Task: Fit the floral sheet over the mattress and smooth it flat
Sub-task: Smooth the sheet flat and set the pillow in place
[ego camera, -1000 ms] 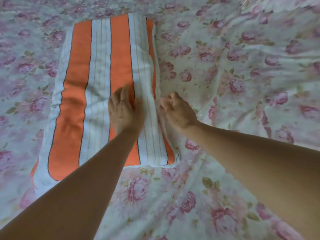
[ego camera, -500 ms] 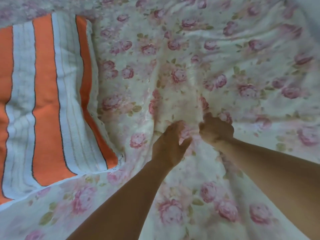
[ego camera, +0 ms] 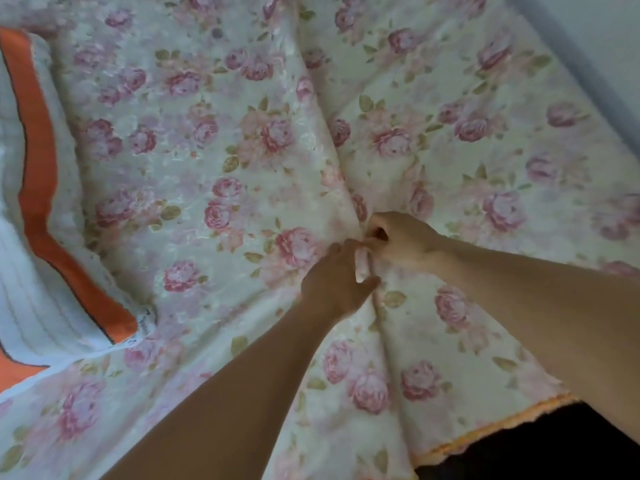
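The floral sheet [ego camera: 263, 140], cream with pink roses, covers the mattress across most of the view. A raised ridge of cloth runs from the upper middle down to my hands and on toward the near edge. My left hand [ego camera: 337, 280] pinches this ridge between thumb and fingers. My right hand [ego camera: 401, 242] grips the same fold just beyond it, fingers curled round the cloth. The two hands almost touch. The sheet's orange-trimmed hem [ego camera: 491, 431] lies at the lower right over a dark gap.
An orange-and-white striped pillow [ego camera: 41, 271] lies at the left edge on the sheet. A pale blue-grey wall [ego camera: 595, 39] borders the bed at the upper right. Dark floor space [ego camera: 540, 455] shows beyond the hem at the lower right.
My hands left the striped pillow and moved right onto the sheet. They now hold a gathered fold, and the view has swung right, pushing the pillow to the left edge.
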`<state>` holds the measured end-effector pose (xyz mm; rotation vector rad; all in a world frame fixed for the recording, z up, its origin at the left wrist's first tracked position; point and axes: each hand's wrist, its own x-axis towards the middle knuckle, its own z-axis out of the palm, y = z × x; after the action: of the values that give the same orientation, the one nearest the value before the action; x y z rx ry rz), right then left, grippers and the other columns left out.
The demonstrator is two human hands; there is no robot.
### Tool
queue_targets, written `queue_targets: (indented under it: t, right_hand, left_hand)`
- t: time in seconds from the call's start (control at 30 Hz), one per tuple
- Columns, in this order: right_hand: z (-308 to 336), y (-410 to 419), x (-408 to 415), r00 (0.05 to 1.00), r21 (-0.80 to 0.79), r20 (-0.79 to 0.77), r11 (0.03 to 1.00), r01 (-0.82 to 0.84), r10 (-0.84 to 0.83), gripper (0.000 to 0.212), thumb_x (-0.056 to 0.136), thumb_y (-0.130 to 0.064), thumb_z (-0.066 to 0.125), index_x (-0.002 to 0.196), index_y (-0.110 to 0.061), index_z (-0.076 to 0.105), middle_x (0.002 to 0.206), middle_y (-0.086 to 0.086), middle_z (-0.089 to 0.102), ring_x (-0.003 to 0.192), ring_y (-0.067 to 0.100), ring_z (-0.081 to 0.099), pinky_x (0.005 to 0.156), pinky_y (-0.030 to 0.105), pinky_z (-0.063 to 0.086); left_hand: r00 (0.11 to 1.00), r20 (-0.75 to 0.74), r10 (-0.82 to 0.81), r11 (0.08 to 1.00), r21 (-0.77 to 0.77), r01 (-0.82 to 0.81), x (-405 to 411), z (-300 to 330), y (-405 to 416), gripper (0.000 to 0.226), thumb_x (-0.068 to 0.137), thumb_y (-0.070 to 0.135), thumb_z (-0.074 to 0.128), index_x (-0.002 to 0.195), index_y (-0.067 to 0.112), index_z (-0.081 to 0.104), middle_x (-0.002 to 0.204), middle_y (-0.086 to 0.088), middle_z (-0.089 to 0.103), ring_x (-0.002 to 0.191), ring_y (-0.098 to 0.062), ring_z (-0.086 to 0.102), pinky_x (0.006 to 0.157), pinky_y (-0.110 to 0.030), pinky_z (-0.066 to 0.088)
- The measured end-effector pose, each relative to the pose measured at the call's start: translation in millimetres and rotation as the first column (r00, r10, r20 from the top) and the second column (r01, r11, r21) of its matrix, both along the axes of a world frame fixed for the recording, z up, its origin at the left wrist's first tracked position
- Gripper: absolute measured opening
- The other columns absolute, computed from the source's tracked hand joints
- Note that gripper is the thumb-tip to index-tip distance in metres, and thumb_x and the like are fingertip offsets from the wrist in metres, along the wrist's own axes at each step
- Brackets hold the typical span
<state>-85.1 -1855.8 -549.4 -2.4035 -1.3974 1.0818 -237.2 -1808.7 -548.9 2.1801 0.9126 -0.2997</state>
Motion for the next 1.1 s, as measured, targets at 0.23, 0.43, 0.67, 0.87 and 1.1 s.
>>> queue_targets:
  t: [0.23, 0.43, 0.67, 0.87, 1.1]
  right_hand:
    - [10, -68, 34, 0.872, 0.023, 0.175, 0.884, -0.467, 0.457, 0.044, 0.071, -0.023, 0.071, 0.11, -0.021, 0.05, 0.105, -0.005, 0.046, 0.095, 0.013, 0.045, 0.075, 0.029, 0.046]
    - [3, -90, 36, 0.757, -0.062, 0.37, 0.827, -0.559, 0.539, 0.039, 0.089, -0.004, 0.051, 0.126, -0.014, 0.05, 0.099, 0.001, 0.057, 0.092, 0.022, 0.059, 0.07, 0.032, 0.049]
    - [16, -120, 78, 0.628, -0.181, 0.483, 0.771, -0.611, 0.611, 0.023, 0.084, -0.006, 0.053, 0.107, -0.01, 0.056, 0.098, 0.003, 0.057, 0.091, 0.022, 0.059, 0.064, 0.03, 0.041]
    - [8, -177, 106, 0.828, 0.136, 0.485, 0.911, -0.39, 0.282, 0.023, 0.064, 0.004, 0.07, 0.077, -0.007, 0.055, 0.075, 0.007, 0.054, 0.061, 0.026, 0.056, 0.036, 0.023, 0.027]
    - [9, -251, 132, 0.777, -0.026, 0.522, 0.904, 0.428, -0.352, 0.034, 0.085, -0.001, 0.054, 0.116, 0.0, 0.042, 0.12, 0.02, 0.037, 0.093, 0.035, 0.051, 0.056, 0.032, 0.038]
  left_hand:
    - [0.99, -0.045, -0.132, 0.991, 0.017, 0.133, 39, 4, -39, 0.062, 0.079, 0.046, 0.07, 0.132, 0.029, 0.043, 0.12, 0.004, 0.043, 0.111, -0.016, 0.049, 0.087, -0.035, 0.047]
    - [0.99, -0.073, -0.122, 0.991, 0.046, 0.126, 55, 5, -55, 0.055, 0.082, 0.041, 0.069, 0.129, 0.023, 0.045, 0.123, 0.002, 0.045, 0.107, -0.018, 0.053, 0.084, -0.033, 0.048]
    - [0.974, -0.058, -0.217, 0.976, -0.016, 0.216, 78, 10, -79, 0.055, 0.082, 0.039, 0.07, 0.13, 0.025, 0.046, 0.125, 0.004, 0.045, 0.108, -0.016, 0.056, 0.089, -0.038, 0.05]
    - [0.953, -0.016, -0.302, 0.949, -0.1, 0.299, 108, 9, -118, 0.071, 0.082, 0.041, 0.069, 0.141, 0.024, 0.033, 0.128, -0.002, 0.038, 0.115, -0.023, 0.048, 0.09, -0.036, 0.045]
    - [0.94, -0.048, -0.337, 0.941, -0.037, 0.335, 128, 7, -139, 0.072, 0.084, 0.048, 0.063, 0.14, 0.018, 0.031, 0.126, -0.007, 0.039, 0.113, -0.029, 0.05, 0.089, -0.038, 0.046]
